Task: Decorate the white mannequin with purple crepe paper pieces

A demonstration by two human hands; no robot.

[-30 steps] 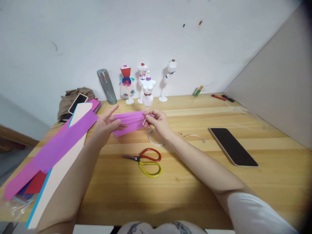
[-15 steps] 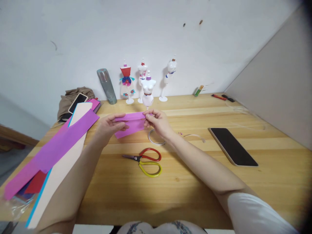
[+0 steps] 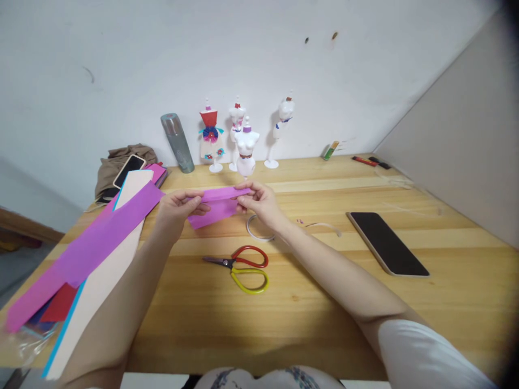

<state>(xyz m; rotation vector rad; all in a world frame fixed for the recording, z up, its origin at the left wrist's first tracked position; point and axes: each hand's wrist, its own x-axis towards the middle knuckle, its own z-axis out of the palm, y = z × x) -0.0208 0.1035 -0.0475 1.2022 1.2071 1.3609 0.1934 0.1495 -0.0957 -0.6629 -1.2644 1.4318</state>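
A magenta sheet (image 3: 213,211), thin like crepe paper or fabric, is held up over the table with its upper edge folded over into a band. My left hand (image 3: 178,209) pinches the band at its left end between thumb and fingers. At the right end my right hand (image 3: 259,202) grips it the same way. Just beyond the hands stands a small white dress-form mannequin (image 3: 245,143) with a brown waist band. Scissors (image 3: 239,269) with one red and one yellow handle lie on the table nearer to me. A white ring of cord (image 3: 256,233) lies partly under my right hand.
Purple and pink strips (image 3: 109,237) and a pale blue-edged sheet (image 3: 101,292) cover the table's left side. Behind are several mannequins, one in a red top (image 3: 209,119), and a flask (image 3: 178,143). A large phone (image 3: 385,243) lies right; a glue stick (image 3: 331,150) stands at the wall.
The fingers of both hands have shifted along the folded edge, and the band has turned slightly, its right end now showing over the right thumb. Nothing else on the table has moved.
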